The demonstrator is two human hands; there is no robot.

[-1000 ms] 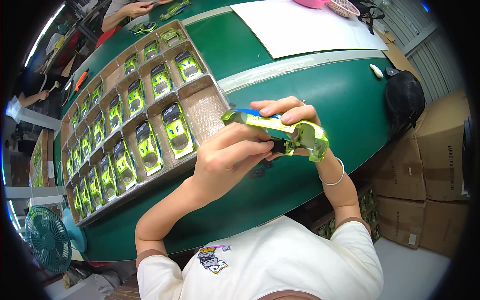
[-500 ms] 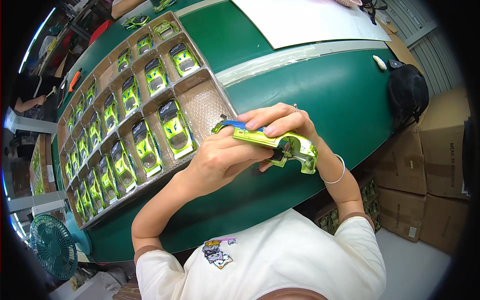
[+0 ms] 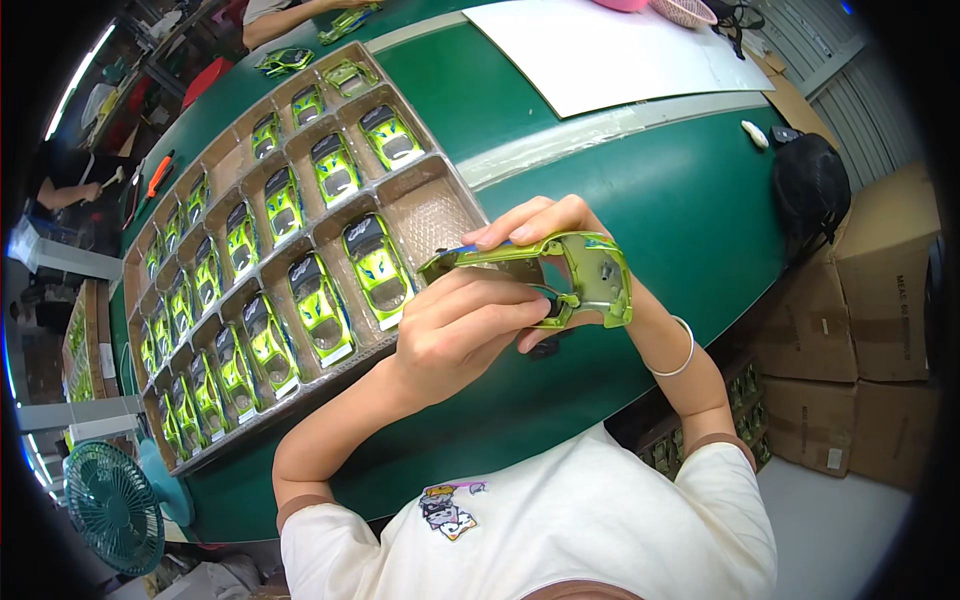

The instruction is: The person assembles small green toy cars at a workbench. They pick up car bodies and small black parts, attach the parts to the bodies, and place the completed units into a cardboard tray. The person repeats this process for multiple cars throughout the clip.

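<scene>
A glossy green toy car body shell point(image 3: 597, 277) is held between my two hands above the table's near edge, its hollow underside tilted into view. My left hand point(image 3: 455, 325) grips it from below and the left, with fingertips reaching inside the shell around a small dark part point(image 3: 551, 303). I cannot make out what that part is. My right hand point(image 3: 545, 222) wraps over the far side, its fingers pressed along the outer edge and partly hidden. Left of my hands, a cardboard tray point(image 3: 435, 205) with dividers holds many similar green car shells point(image 3: 378, 268), one to a compartment.
The green table point(image 3: 600, 170) carries a white board point(image 3: 620, 55) at the far side. A black bag point(image 3: 812, 185) sits at the right edge, near stacked cardboard boxes point(image 3: 880, 290). An orange-handled tool point(image 3: 159, 175) lies beyond the tray. A teal fan point(image 3: 115, 505) stands lower left. Other people's arms point(image 3: 290, 22) show at the far side.
The car shell has been rolled in my hands, so its inside now shows more than its outer side. My view has shifted slightly, moving the tray rightward in the picture.
</scene>
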